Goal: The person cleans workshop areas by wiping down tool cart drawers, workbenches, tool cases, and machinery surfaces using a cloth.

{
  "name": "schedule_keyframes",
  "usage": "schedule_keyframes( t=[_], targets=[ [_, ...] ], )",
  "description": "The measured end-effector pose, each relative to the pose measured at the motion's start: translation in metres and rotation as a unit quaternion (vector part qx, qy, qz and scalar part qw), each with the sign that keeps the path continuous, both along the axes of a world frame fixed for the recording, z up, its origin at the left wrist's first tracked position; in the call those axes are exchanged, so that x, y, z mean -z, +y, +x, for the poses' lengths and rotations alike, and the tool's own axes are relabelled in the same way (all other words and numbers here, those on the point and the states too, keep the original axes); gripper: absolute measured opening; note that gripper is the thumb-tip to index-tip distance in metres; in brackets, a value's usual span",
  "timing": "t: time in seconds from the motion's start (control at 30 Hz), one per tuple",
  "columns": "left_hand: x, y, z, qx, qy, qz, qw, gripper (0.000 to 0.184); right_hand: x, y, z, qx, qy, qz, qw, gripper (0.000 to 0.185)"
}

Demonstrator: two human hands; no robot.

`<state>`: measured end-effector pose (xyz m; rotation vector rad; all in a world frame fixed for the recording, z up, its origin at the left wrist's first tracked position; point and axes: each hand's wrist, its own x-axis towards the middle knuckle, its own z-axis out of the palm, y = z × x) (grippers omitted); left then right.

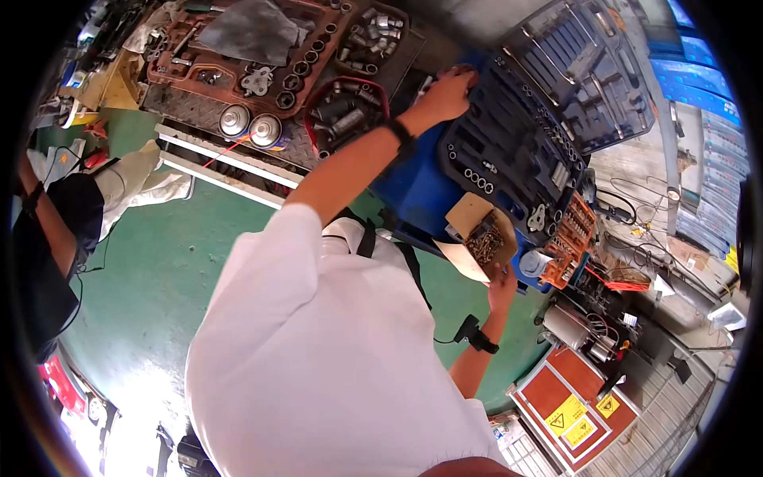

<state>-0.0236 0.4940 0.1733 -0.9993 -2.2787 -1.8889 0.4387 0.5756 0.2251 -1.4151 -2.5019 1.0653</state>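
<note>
While the left hand (449, 94) reaches across to the far side of the blue cart (415, 181), the right hand (500, 282) grips the near edge of an open cardboard box (504, 253), its fingers closed against the wall. The box sits at the near edge of the cart, its flaps spread, with a heap of small metal pieces (484, 244) inside. The left hand is by the edge of a dark socket case (494, 131), fingers bent, though from here I can't tell whether they have hold of anything. That case lies open just beyond the box, sockets set in rows, and its raised lid (590, 79) carries long bars and other tools. Beside the box, on the side away from the left hand, is an orange rack (574, 230) of small parts. Over to the left stands a desk (187, 103) with a metal top, bearing a reddish tool tray (163, 70) with a grey cloth (253, 33) draped on it, 2 spray cans (250, 127) side by side near the edge, and 2 bins (346, 111) loaded with loose sockets. The person has a black band on each wrist. At the far left, another person (60, 238) in dark clothing stands on the green floor (171, 270), well apart from both hands.
</note>
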Motion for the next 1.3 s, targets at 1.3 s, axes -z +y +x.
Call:
schedule_keyframes(
  t=[1.3],
  targets=[
    [0.086, -0.072, 0.075, 0.129, -0.267, -0.248, 0.922, 0.048, -0.008, -0.007, -0.038, -0.117, 0.093, 0.129, 0.98, 0.025]
  ],
)
